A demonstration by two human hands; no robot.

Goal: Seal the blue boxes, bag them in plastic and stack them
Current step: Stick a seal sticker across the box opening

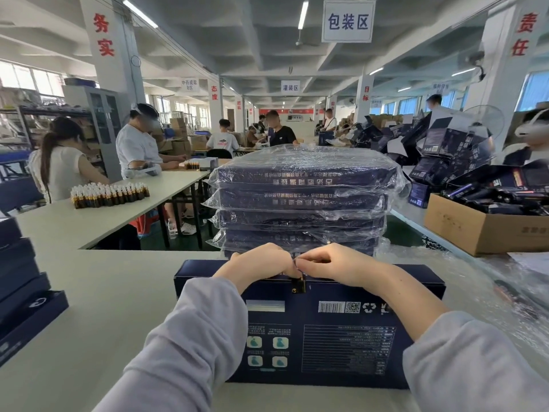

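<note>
Centre frame, left hand (255, 263) and right hand (332, 263) meet on the box (326, 337), pinching its clasp (298, 285), sealing it I guess; bagged stack (300, 197) sits right behind.

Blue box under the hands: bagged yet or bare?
Bare. The blue box shows no film on its printed face, unlike the plastic-wrapped stack behind it. The left hand and right hand pinch at its clasp.

The table (118, 292) bears a blue box (326, 346), bagged stack (303, 185), dark boxes (17, 278).
</note>
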